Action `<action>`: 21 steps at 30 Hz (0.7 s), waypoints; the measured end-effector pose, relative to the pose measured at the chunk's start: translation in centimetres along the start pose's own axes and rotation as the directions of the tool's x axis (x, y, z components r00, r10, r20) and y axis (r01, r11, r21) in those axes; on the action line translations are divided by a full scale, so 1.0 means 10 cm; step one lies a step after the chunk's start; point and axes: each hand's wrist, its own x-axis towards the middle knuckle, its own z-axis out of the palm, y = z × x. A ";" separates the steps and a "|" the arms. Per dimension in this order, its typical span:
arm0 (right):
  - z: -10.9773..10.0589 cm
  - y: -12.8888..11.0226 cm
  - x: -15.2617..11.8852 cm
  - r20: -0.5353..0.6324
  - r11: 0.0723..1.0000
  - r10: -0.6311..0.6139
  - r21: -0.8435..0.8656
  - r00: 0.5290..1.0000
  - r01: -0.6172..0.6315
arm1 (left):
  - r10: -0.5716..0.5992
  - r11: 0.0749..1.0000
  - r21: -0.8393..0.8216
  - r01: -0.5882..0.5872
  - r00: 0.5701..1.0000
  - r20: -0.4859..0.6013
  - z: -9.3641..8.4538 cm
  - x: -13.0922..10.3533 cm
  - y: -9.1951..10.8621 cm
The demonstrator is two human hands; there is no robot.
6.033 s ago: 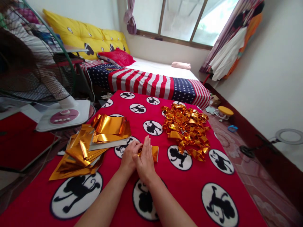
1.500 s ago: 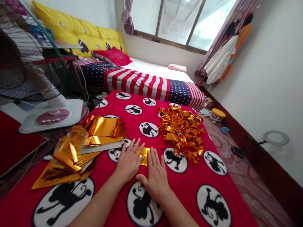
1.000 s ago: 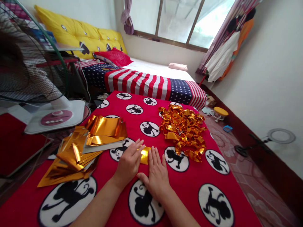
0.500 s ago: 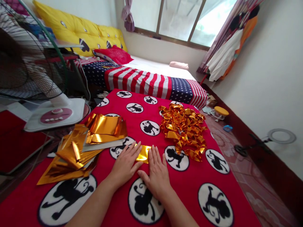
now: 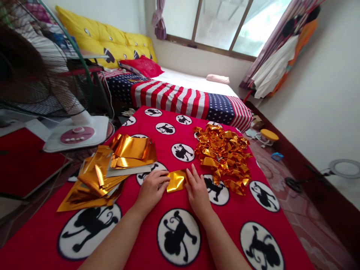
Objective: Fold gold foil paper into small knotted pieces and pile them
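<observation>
A small folded sheet of gold foil paper (image 5: 176, 181) lies on the red cloth (image 5: 140, 228) between my hands. My left hand (image 5: 153, 186) has its fingers bent together at the sheet's left edge, seemingly pinching it; the thumb is mostly hidden. On the right end rests my right hand (image 5: 197, 188), fingers stretched forward and slightly apart. To the left is a loose stack of flat gold foil sheets (image 5: 97, 176), some showing pale undersides. Beyond my right hand sits a heap of folded gold foil pieces (image 5: 222, 153).
At the left stands a fan with a white base (image 5: 97, 129). Behind the cloth-covered surface is a bed (image 5: 174, 97) with a striped and starred cover. A yellow stool (image 5: 269, 135) and a ring light (image 5: 344, 168) are on the right.
My left hand has gone from lying flat to curled fingers at the sheet's left edge. The right hand has shifted slightly rightward, and more of the foil shows. The view has shifted a little.
</observation>
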 end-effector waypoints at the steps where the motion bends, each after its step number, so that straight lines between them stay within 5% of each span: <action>1: 0.01 0.00 0.00 -0.056 0.999 0.024 0.045 0.998 -0.022 | -0.008 1.000 -0.005 0.008 1.000 -0.002 0.00 0.00 0.00; 7: 0.08 -0.04 -0.03 -0.265 0.970 0.143 0.229 0.953 -0.082 | -0.052 0.995 0.082 0.050 0.999 0.013 0.00 0.01 0.03; 15: 0.12 -0.07 0.11 -0.257 0.930 0.312 0.282 0.915 -0.238 | -0.105 0.992 0.070 0.100 0.993 0.061 -0.03 0.05 0.05; 21: 0.09 -0.11 0.08 -0.259 0.921 0.311 0.321 0.914 -0.222 | -0.093 0.994 0.072 0.087 0.993 0.073 -0.04 0.03 0.04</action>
